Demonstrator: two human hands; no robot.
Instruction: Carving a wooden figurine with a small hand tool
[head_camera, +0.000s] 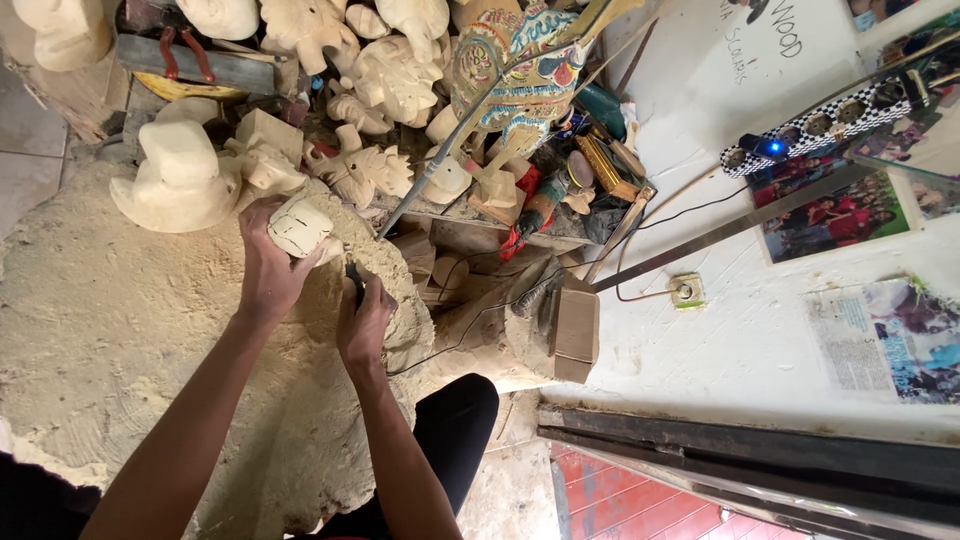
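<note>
Two hands are at work here. My left hand (268, 262) is closed around a pale carved wood block (300, 226) with dark lines drawn on it, holding it up at about eleven o'clock from my right hand (362, 322). My right hand is wrapped tight around a dark-handled carving tool (355, 281), its upper end aimed toward the block and close under it.

Risk, as I judge it: the tool points toward the fingers that hold the block, so a slip off the wood could run it into my left palm or thumb. The block is held in the air, not braced on anything I can see, so a hard push could twist it loose. A thin dark cable (470, 320) trails away at three o'clock from my right wrist and could snag my arm.

Much is hard to read. I cannot see the tool's tip, nor whether it touches the wood; my fingers cover most of the handle. The block's far side is hidden by my left hand. At twelve o'clock the heap of unpainted carvings (385, 75) overlaps too much to count, and the painted figure (520, 70) is cut off at the top edge.
</note>
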